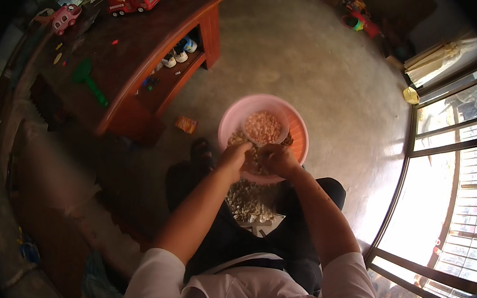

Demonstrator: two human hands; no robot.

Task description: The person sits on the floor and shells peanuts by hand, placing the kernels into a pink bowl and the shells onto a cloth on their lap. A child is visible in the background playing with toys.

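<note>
A large pink plastic basin (pixel 231 109) stands before me, with a smaller bowl (pixel 284 133) of shelled pinkish peanuts (pixel 263 126) inside it. Unshelled, pale peanuts (pixel 237 138) lie beside the bowl. My left hand (pixel 236 155) is at the near left part of the basin, thumb and fingers drawn together. Close to its right, my right hand (pixel 280 159) is curled over the near part of the basin. Whether either hand holds a peanut is too small and blurred to tell. Many empty shells (pixel 250 202) lie in a heap between my legs, below the basin.
To the left stands a reddish wooden table (pixel 153 48) with a red toy truck (pixel 136 0), a pink toy car (pixel 66 18) and a green toy (pixel 90 82) on top; shoes (pixel 180 55) sit on its lower shelf. An orange packet (pixel 186 124) lies on the floor. Barred windows line the right.
</note>
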